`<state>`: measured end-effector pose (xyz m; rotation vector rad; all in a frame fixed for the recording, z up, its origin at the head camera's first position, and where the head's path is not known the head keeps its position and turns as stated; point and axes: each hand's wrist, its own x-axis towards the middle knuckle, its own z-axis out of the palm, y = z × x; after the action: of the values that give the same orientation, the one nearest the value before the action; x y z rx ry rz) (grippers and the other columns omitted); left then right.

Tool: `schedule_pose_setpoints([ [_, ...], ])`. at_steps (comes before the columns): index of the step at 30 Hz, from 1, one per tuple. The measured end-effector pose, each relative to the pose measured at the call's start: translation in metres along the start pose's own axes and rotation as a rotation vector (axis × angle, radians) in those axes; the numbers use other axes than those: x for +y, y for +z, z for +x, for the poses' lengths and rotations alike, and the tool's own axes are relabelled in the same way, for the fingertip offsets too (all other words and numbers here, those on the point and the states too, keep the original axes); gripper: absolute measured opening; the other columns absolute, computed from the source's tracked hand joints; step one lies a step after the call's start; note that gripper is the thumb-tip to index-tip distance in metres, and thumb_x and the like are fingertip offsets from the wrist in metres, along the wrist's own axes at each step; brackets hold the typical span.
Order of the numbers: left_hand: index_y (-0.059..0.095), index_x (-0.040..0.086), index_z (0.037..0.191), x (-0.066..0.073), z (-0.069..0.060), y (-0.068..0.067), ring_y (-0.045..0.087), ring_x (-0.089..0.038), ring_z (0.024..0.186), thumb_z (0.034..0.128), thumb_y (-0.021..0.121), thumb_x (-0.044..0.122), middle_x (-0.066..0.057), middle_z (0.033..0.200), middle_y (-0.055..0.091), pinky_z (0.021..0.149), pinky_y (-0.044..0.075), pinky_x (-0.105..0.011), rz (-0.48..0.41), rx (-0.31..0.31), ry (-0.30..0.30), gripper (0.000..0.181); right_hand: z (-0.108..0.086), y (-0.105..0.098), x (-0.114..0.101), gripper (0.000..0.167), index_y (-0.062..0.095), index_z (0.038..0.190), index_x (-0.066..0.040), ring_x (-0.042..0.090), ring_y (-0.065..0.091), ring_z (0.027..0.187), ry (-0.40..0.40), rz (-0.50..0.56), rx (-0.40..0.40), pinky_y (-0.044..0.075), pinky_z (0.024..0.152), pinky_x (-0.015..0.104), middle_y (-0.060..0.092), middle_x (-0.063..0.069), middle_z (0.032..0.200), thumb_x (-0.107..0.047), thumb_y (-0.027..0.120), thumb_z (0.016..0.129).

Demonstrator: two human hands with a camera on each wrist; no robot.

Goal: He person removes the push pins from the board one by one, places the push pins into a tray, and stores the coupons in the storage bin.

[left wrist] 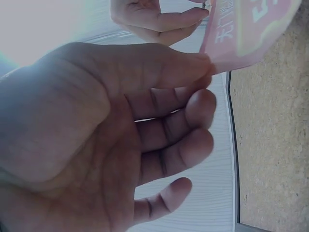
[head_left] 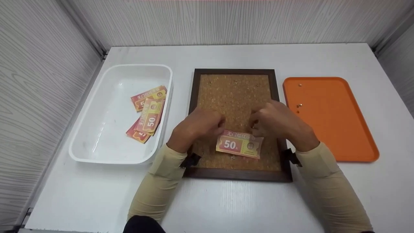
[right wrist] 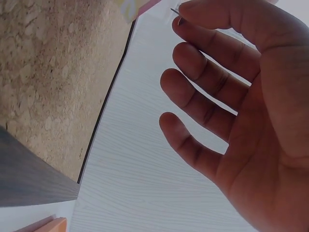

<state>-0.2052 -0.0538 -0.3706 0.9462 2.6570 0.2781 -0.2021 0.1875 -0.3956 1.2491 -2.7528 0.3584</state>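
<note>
A pink and yellow paper coupon marked 50 is held over the lower part of a dark-framed cork board. Thumb and forefinger of my left hand pinch its corner, plainly seen in the left wrist view, where the coupon bends away from the fingertips. On the other side, my right hand pinches a thumbtack between thumb and forefinger; only its thin metal point shows in the right wrist view. That hand is just past the coupon's upper right, its other fingers loosely bent.
On the left a white plastic bin contains several more coupons. At the right lies an orange tray with a few small brass-coloured thumbtacks near its left edge. Small shiny spots, perhaps tacks, show along the cork's top.
</note>
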Motion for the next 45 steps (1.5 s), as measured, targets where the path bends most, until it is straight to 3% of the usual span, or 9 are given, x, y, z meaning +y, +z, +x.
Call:
schedule_pose_setpoints([
  [4, 0.068, 0.014, 0.086, 0.000, 0.000, -0.001, 0.053, -0.015, 0.066, 0.0925, 0.058, 0.025, 0.001, 0.075, 0.063, 0.067, 0.045, -0.034, 0.003, 0.058, 0.016, 0.016, 0.000, -0.002, 0.002, 0.006, 0.078, 0.080, -0.015, 0.012, 0.063, 0.063, -0.027, -0.025, 0.037, 0.053, 0.058, 0.032, 0.070, -0.001, 0.078, -0.019, 0.077, 0.075],
  [6, 0.069, 0.015, 0.089, 0.001, 0.000, -0.002, 0.056, -0.016, 0.071, 0.0926, 0.059, 0.026, 0.000, 0.081, 0.067, 0.077, 0.047, -0.038, 0.008, 0.087, 0.025, 0.016, 0.000, -0.003, 0.003, 0.006, 0.078, 0.079, -0.014, 0.013, 0.062, 0.062, -0.041, -0.023, 0.056, 0.052, 0.058, 0.033, 0.069, 0.000, 0.077, -0.016, 0.076, 0.074],
  [12, 0.067, 0.016, 0.093, 0.003, -0.001, -0.005, 0.060, -0.018, 0.083, 0.0927, 0.058, 0.026, 0.001, 0.090, 0.068, 0.094, 0.039, -0.048, 0.028, 0.155, 0.033, 0.014, -0.002, -0.006, 0.007, 0.006, 0.077, 0.076, -0.014, 0.013, 0.062, 0.061, -0.062, -0.013, 0.105, 0.050, 0.058, 0.034, 0.068, 0.000, 0.077, -0.012, 0.075, 0.071],
  [20, 0.066, 0.016, 0.097, 0.002, -0.003, -0.008, 0.059, -0.018, 0.090, 0.0931, 0.058, 0.028, 0.001, 0.098, 0.066, 0.094, 0.038, -0.048, 0.055, 0.215, 0.039, 0.015, -0.006, -0.010, 0.010, 0.012, 0.077, 0.080, -0.014, 0.018, 0.064, 0.070, -0.025, -0.058, 0.096, 0.051, 0.066, 0.039, 0.069, 0.003, 0.085, -0.016, 0.082, 0.069],
  [36, 0.066, 0.018, 0.103, 0.000, -0.006, -0.012, 0.059, -0.021, 0.100, 0.0942, 0.055, 0.030, -0.001, 0.106, 0.064, 0.092, 0.039, -0.045, 0.117, 0.295, 0.030, 0.018, -0.010, -0.015, 0.018, 0.011, 0.076, 0.078, -0.011, 0.018, 0.064, 0.071, -0.026, -0.061, 0.125, 0.053, 0.061, 0.037, 0.069, 0.004, 0.083, -0.010, 0.081, 0.068],
  [45, 0.064, 0.018, 0.098, -0.005, -0.009, -0.013, 0.061, -0.019, 0.099, 0.0950, 0.054, 0.026, 0.000, 0.106, 0.065, 0.092, 0.039, -0.045, 0.135, 0.407, 0.064, 0.014, -0.012, -0.015, 0.022, 0.010, 0.076, 0.079, -0.010, 0.018, 0.061, 0.067, 0.020, -0.054, 0.120, 0.052, 0.057, 0.035, 0.068, 0.003, 0.080, -0.011, 0.081, 0.069],
])
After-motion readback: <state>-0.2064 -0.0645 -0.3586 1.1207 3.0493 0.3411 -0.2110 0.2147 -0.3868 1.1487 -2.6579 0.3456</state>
